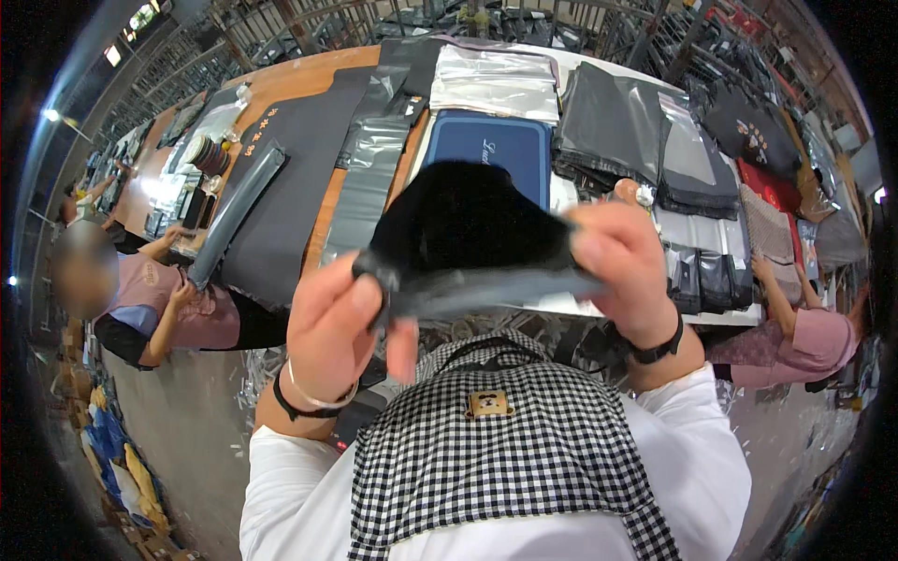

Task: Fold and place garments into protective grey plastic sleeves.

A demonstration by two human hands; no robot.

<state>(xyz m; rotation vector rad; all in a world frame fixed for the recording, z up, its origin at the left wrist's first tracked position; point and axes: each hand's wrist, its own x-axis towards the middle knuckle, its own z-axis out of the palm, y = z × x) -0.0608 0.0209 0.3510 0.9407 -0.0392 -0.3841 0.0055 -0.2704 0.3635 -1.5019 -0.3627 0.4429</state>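
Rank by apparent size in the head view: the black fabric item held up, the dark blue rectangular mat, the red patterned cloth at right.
1. Black fabric item, though nearness to the camera inflates it.
2. Dark blue rectangular mat.
3. Red patterned cloth.

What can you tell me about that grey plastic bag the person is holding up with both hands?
The grey plastic bag looks like a thin, glossy mailing pouch, held level in front of the chest above the table edge. The left hand and right hand pinch its two ends. A black soft item sticks out of its top.
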